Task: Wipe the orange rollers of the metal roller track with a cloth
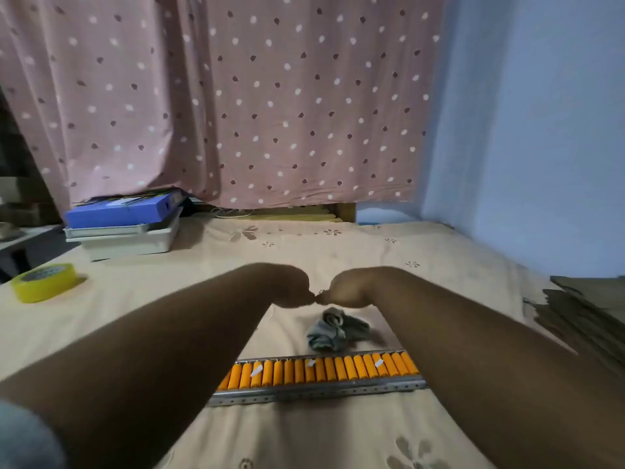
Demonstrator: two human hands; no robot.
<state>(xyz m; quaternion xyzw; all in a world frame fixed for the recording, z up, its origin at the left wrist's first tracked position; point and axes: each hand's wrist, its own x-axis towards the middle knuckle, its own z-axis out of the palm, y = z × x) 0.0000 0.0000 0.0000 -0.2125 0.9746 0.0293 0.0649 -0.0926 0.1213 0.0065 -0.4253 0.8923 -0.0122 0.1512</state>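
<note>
A metal roller track (318, 392) with a row of orange rollers (314, 370) lies across the beige cloth-covered table in front of me. Small white scraps sit on a few rollers. Just behind the track lies a crumpled grey cloth (334, 330), touched by neither hand. Both my arms stretch forward over the track. My left hand (287, 286) and my right hand (345, 289) are curled into fists that meet knuckle to knuckle above and beyond the cloth. Neither fist shows anything held.
A yellow tape roll (44, 282) sits at the left. Stacked white trays with a blue box file (125, 225) stand at the back left. Flat cardboard sheets (588, 316) lie at the right edge. A dotted pink curtain (236, 96) hangs behind the table.
</note>
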